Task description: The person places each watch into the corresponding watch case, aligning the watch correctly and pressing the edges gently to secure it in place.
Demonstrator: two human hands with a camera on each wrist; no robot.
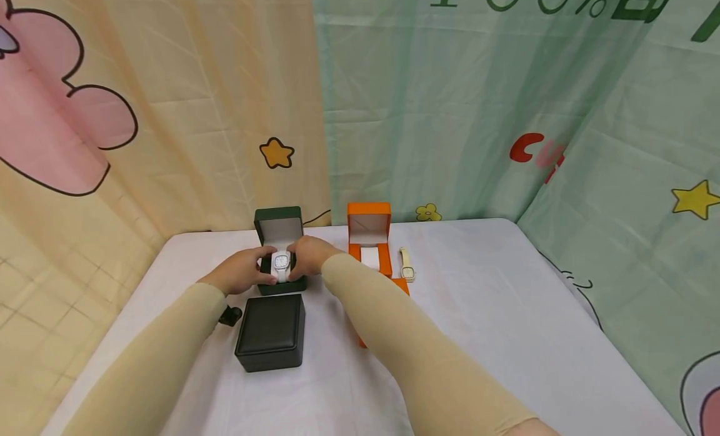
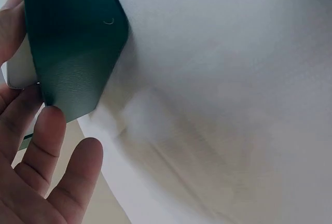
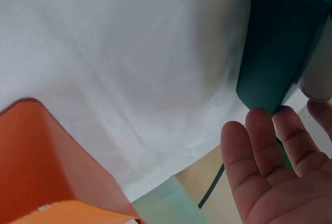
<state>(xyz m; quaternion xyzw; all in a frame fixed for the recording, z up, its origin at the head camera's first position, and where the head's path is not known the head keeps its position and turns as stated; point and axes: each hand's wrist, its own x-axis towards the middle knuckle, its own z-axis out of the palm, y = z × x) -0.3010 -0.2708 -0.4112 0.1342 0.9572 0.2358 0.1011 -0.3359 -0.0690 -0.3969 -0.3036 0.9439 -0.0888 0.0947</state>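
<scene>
A green watch box stands with its lid raised at the back left of the table. Over its inside, a white-faced watch with a white strap sits on a white cushion. My left hand grips the watch cushion from the left, thumb and forefinger at its sides and the other fingers spread beside the green wall. From the right, my right hand holds the same cushion, its outer fingers lying along the box wall. In the right wrist view the cushion's rounded end shows at the fingertips.
A closed black box lies in front of the green one. To the right, an open orange box contains a white cushion. Beside it lies a gold watch. My right forearm partly covers another orange piece.
</scene>
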